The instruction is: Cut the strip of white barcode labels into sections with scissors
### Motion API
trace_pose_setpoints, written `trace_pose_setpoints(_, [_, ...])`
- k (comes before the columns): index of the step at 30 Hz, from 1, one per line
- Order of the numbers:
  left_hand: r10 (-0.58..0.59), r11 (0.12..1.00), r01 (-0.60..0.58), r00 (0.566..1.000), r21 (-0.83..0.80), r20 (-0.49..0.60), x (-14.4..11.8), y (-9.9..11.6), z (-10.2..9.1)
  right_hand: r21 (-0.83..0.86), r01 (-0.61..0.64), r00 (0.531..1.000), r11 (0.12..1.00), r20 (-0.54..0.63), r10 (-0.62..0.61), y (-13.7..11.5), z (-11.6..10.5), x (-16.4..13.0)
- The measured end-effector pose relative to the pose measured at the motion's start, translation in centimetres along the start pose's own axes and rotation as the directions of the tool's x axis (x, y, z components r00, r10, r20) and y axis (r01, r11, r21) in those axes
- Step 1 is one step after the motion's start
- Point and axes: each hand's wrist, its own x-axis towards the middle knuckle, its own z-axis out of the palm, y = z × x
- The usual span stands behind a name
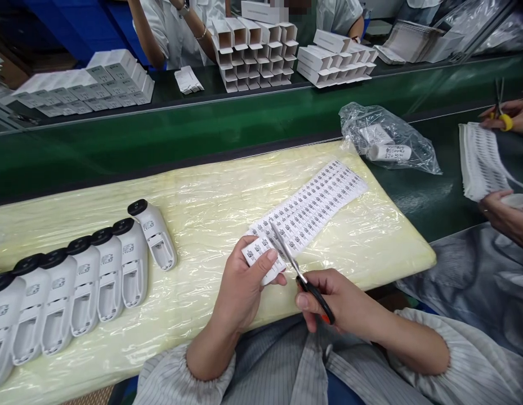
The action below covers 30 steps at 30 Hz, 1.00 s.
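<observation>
Between thumb and fingers, my left hand (248,281) grips the near end of a label sheet (316,202) printed with rows of small codes. The rest of that sheet stretches away to the upper right over the wrapped pad. My right hand (329,301) has its fingers in the black and orange handles of a pair of scissors (301,275). The slightly parted blades point up and left, at the sheet just beyond my left fingers. Whether the blades are cutting through the paper I cannot tell.
White handheld devices (84,292) with black tops and open compartments lie in a row at left on the yellow pad (202,185). A clear plastic bag (390,140) rests at its far right corner. Stacked white boxes (256,56) stand behind the green ledge. A co-worker's hands (510,115) hold scissors and labels.
</observation>
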Motion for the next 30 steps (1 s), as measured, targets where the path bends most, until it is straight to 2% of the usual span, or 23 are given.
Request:
trace_pose_setpoints(2, [0.003,1.000,-0.003,1.000,-0.018,0.015,-0.4,-0.1,0.0,0.078,0.118,0.990,0.990,-0.087,-0.111,-0.3,0.3,0.0])
trace_pose_setpoints(5, [-0.020,0.999,0.023,0.998,-0.039,0.055,-1.2,-0.5,0.1,0.148,0.296,0.941,0.943,-0.214,-0.262,-0.9,0.9,0.0])
trace_pose_setpoints(9, [-0.073,0.995,0.079,0.993,-0.056,0.091,-2.2,-1.2,0.3,0.146,0.308,0.933,0.940,-0.241,-0.269,-1.4,1.3,-0.1])
trace_pose_setpoints(13, [-0.157,0.966,0.180,0.979,-0.186,0.129,-2.4,-1.2,0.0,0.135,0.306,0.936,0.943,-0.223,-0.272,-1.7,0.3,-0.2])
trace_pose_setpoints(17, [-0.257,0.914,0.287,0.956,-0.285,0.139,-1.6,-1.0,0.4,0.089,0.346,0.912,0.934,-0.266,-0.313,-2.6,-2.0,-0.6])
trace_pose_setpoints(19, [-0.241,0.907,0.267,0.963,-0.326,0.118,-0.9,-0.9,1.3,0.012,0.378,0.879,0.926,-0.319,-0.355,-3.3,-3.5,-0.9])
trace_pose_setpoints(23, [-0.204,0.928,0.213,0.977,-0.304,0.062,1.0,-0.5,3.4,-0.180,0.439,0.750,0.880,-0.466,-0.469,-5.1,-7.1,-0.9])
trace_pose_setpoints(25, [-0.202,0.940,0.201,0.979,-0.275,0.024,1.8,-0.4,3.9,-0.230,0.429,0.698,0.874,-0.529,-0.482,-6.2,-8.9,-0.5])
trace_pose_setpoints(28, [-0.180,0.948,0.165,0.983,-0.273,-0.031,2.4,-0.6,3.9,-0.247,0.402,0.656,0.882,-0.594,-0.466,-7.5,-10.9,0.5])
trace_pose_setpoints(30, [-0.170,0.951,0.151,0.984,-0.268,-0.047,2.4,-0.8,3.7,-0.238,0.404,0.656,0.883,-0.598,-0.461,-7.9,-11.4,1.0])
